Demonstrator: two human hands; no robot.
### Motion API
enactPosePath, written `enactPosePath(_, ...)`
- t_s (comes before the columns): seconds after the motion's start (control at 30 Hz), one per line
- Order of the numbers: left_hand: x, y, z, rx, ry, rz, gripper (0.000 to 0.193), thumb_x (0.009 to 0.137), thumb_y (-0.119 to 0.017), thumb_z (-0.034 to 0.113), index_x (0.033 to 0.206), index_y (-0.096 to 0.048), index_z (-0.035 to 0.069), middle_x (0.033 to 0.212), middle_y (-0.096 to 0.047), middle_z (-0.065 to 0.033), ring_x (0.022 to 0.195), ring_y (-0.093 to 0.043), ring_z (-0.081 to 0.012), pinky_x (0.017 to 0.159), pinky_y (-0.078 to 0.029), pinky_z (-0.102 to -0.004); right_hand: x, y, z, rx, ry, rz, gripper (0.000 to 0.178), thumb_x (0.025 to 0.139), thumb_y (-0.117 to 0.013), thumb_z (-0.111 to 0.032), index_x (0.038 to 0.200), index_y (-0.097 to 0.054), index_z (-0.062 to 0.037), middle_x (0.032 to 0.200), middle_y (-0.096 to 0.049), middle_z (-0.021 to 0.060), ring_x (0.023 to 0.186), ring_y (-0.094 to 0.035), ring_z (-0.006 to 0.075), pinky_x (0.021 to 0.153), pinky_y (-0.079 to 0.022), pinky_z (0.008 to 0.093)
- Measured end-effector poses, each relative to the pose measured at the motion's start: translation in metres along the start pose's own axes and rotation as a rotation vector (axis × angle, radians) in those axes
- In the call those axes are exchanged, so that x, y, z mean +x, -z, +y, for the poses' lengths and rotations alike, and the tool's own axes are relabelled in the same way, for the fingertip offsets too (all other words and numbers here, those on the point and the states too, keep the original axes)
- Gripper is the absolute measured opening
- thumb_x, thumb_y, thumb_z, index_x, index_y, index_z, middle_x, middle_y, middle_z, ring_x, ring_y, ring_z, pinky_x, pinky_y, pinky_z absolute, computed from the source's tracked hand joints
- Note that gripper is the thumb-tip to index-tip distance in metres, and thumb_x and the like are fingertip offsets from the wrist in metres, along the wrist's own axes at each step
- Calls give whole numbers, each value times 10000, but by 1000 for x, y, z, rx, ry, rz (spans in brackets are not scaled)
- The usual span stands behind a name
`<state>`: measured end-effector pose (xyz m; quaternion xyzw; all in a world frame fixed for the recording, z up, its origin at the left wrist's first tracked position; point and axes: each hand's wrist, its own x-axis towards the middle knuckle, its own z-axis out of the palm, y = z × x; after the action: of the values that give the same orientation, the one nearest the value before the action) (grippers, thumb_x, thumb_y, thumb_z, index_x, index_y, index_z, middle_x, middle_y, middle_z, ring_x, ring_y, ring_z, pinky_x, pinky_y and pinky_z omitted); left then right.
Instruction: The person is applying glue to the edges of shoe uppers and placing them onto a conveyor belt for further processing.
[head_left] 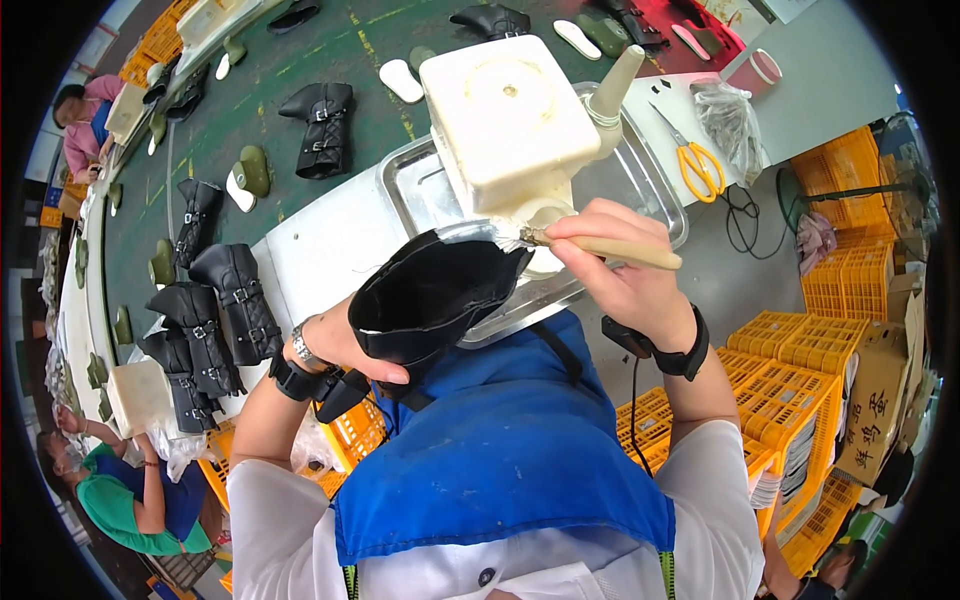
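My left hand (338,335) is closed round a black boot (440,300), whose wide opening faces up toward me. A whitish wet-looking strip runs along the far rim of that opening. In my right hand (635,275) is a brush (640,251) with a pale wooden handle, pinched near its bristles. The white-coated bristles meet the boot's rim at its right end. Just beyond them stands a cream plastic glue dispenser (510,110) with a spout, set in a shallow metal tray (405,195). The boot's underside is hidden.
Several black buckled boots (235,295) stand at left. Another boot (325,130) and green-and-white insoles (250,172) lie on the green conveyor belt (290,75). Orange-handled scissors (697,170) lie right of the tray. Yellow crates (790,400) are stacked at right. Co-workers (140,490) sit at left.
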<state>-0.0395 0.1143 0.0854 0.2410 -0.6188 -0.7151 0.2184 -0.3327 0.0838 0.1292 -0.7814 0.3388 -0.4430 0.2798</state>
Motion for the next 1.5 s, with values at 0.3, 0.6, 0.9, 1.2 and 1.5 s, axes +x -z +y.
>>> enactPosePath(0.3, 0, -16, 19, 425, -46, 135, 852, 575, -801, 168, 1285, -363, -4, 1195, -491, -105, 1070, -476, -190, 934, -355, -290, 18, -1, -2, 3, -14, -121, 62, 741, -644, -64, 719, -608, -18, 655, -581, 70, 516, -536, 171, 472, -406, 260)
enactPosePath(0.6, 3, -34, 15, 882, -227, 354, 775, 558, -764, 114, 1252, -430, 32, 1072, -528, -151, 940, -532, -290, 830, -414, -343, 34, -1, -4, 75, -195, -157, 131, 785, -617, -124, 790, -617, 7, 633, -585, 52, 532, -520, 98, 494, -403, 236)
enactPosePath(0.9, -2, -36, 18, 897, -229, 453, 781, 545, -765, 90, 1250, -435, 33, 1047, -531, -148, 924, -534, -287, 815, -413, -338, 18, -21, -5, 182, -283, 24, 168, 784, -622, -146, 789, -635, 21, 564, -571, 39, 473, -466, 67, 441, -366, 236)
enactPosePath(1.2, -7, -39, 14, 822, -265, 413, 756, 562, -752, 76, 1246, -433, 15, 1040, -531, -152, 916, -535, -286, 808, -418, -332, 26, -32, 0, -4, -155, 91, 161, 769, -627, -147, 769, -634, 14, 534, -542, 92, 436, -508, 170, 433, -387, 284)
enactPosePath(1.5, -2, -43, 9, 1162, -285, 740, 735, 522, -738, 95, 1205, -474, 34, 962, -523, -124, 841, -515, -284, 768, -402, -361, 23, -46, -16, 61, -81, 16, 93, 761, -620, -86, 719, -597, -6, 516, -519, 64, 430, -493, 163, 432, -383, 269)
